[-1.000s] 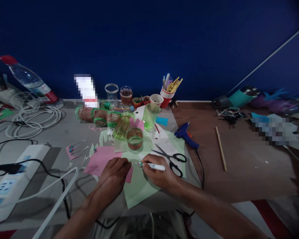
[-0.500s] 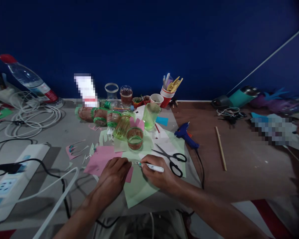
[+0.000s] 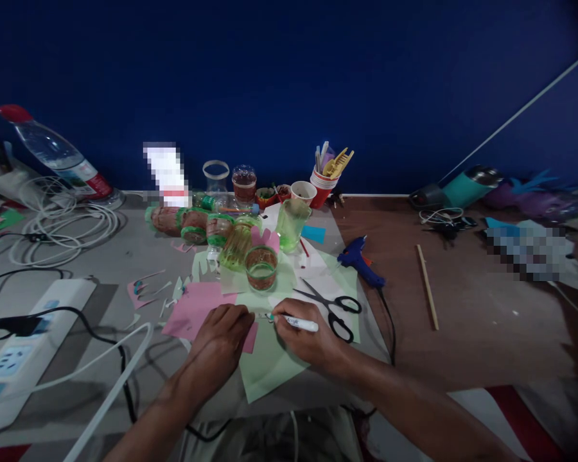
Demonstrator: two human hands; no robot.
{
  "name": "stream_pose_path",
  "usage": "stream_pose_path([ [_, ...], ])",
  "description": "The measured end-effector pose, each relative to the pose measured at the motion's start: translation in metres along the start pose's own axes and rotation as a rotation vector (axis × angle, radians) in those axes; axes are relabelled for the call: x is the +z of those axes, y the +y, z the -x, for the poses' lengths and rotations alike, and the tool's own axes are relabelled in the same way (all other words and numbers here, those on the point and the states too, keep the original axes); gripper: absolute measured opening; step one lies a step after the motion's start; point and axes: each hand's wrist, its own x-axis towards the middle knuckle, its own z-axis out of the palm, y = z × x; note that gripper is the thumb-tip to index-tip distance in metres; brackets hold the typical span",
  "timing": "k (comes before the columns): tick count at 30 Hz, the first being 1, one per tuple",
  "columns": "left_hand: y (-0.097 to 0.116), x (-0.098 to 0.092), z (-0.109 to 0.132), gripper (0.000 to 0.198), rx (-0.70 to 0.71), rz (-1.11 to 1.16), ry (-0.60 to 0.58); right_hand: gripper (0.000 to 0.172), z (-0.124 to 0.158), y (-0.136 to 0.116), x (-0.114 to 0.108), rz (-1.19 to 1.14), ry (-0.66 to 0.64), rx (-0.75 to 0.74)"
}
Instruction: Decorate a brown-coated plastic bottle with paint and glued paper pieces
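Observation:
My right hand (image 3: 308, 337) grips a white acrylic marker (image 3: 301, 324), its tip low over a small pale strip (image 3: 261, 315), apparently paper. The fingers of my left hand (image 3: 225, 333) are bent together at the strip's left end, pinching it; their tips are partly hidden. Beneath both hands lies a light green sheet (image 3: 272, 369), with a pink sheet (image 3: 187, 311) under my left hand's side. Black-handled scissors (image 3: 338, 309) rest half spread just right of my right hand. A brown-wrapped cup with green rims (image 3: 261, 273) stands beyond the strip.
A blue glue gun (image 3: 363, 263) and its cord lie right of the scissors, near a wooden stick (image 3: 427, 289). Behind are bottle pieces, a green plastic cup (image 3: 292, 224) and red cups (image 3: 322, 186) with tools. Cables and a power strip (image 3: 33, 353) occupy the left.
The marker and my right hand have shifted very slightly to the right. My left hand and the things around stay where they were.

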Motion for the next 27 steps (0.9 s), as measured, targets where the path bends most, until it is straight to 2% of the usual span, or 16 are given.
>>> stream_pose_path([
  [27, 0.0016, -0.0024, -0.0011, 0.023, -0.002, 0.004, 0.022, 0.015, 0.0003, 0.0009, 0.0001, 0.013, -0.012, -0.01],
])
